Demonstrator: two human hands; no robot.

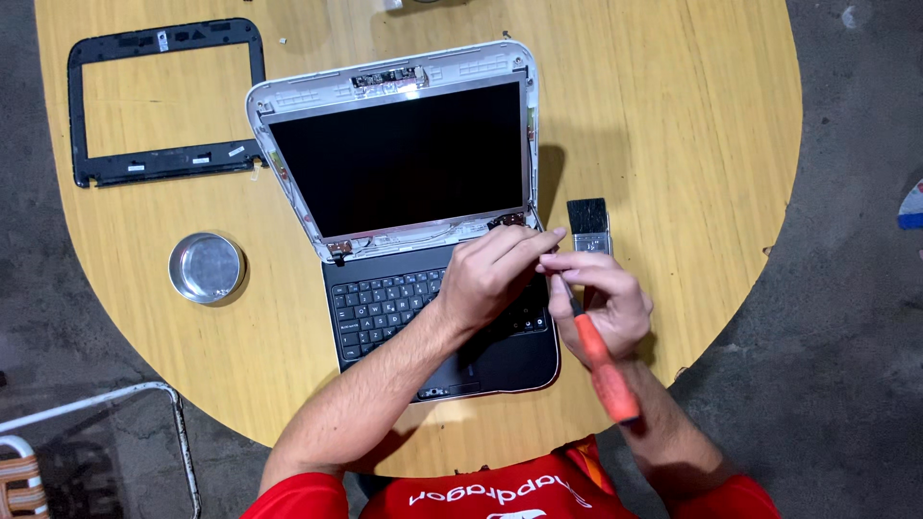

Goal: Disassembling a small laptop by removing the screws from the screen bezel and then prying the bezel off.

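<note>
An open small laptop point(404, 163) lies on the wooden table, its screen bezel off and the white lid frame bare around the dark panel. My left hand point(490, 274) rests over the right side of the black keyboard point(385, 303), fingertips pinched together near the right hinge. My right hand point(601, 298) grips an orange-handled screwdriver point(601, 370), its dark shaft meeting my left fingertips by the hinge. Whatever sits between the fingertips is too small to make out.
The removed black bezel frame point(163, 101) lies at the far left. A round metal dish point(206, 267) sits left of the laptop. A small brush point(588, 224) lies right of the hinge. The oval table's edge point(731, 317) curves close on the right; a metal chair frame point(144, 423) stands lower left.
</note>
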